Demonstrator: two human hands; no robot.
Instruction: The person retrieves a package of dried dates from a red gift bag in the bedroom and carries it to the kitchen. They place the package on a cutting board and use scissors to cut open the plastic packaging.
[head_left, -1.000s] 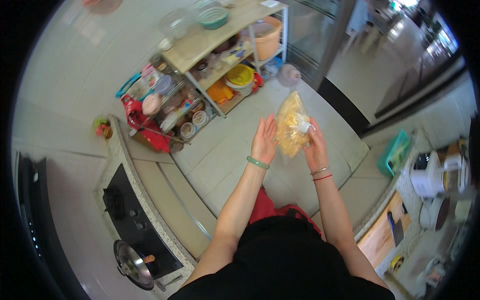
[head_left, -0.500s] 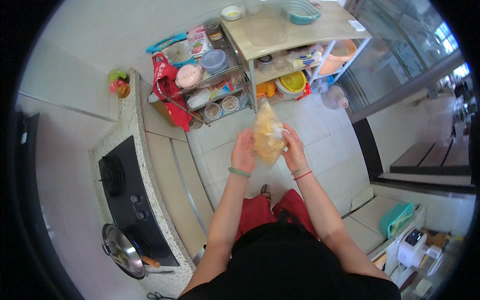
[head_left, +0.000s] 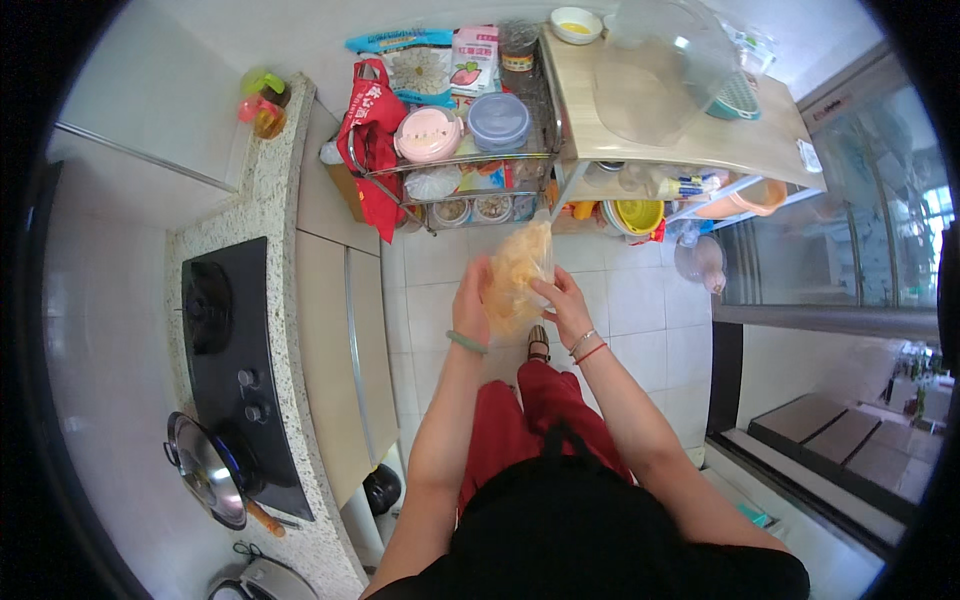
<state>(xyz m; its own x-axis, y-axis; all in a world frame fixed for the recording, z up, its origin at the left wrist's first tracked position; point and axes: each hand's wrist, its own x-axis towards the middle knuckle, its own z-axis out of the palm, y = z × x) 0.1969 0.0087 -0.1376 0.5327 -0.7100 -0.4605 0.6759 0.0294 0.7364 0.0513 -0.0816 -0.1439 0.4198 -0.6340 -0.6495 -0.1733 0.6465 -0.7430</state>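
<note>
A clear plastic bag point(head_left: 518, 275) of yellowish food hangs between my hands, over the tiled floor; motion smears it, and I cannot tell what food it is. My right hand point(head_left: 563, 305) grips the bag's right side, thumb on top. Against the bag's left side lies my left hand point(head_left: 473, 297), wearing a green bangle; its fingers are partly hidden by the bag and look stretched out along it, supporting it.
On the left, a speckled counter holds a black gas hob point(head_left: 235, 370) and a wok point(head_left: 205, 475). Ahead stand a wire rack point(head_left: 455, 165) with tubs and packets, and a wooden table point(head_left: 575, 110) with a large clear cover point(head_left: 655, 75). A glass door point(head_left: 840, 210) is at the right.
My view has turned to the right, so the rack and table sit further right and more level. The bag has tilted and shifted slightly left, still between both hands.
</note>
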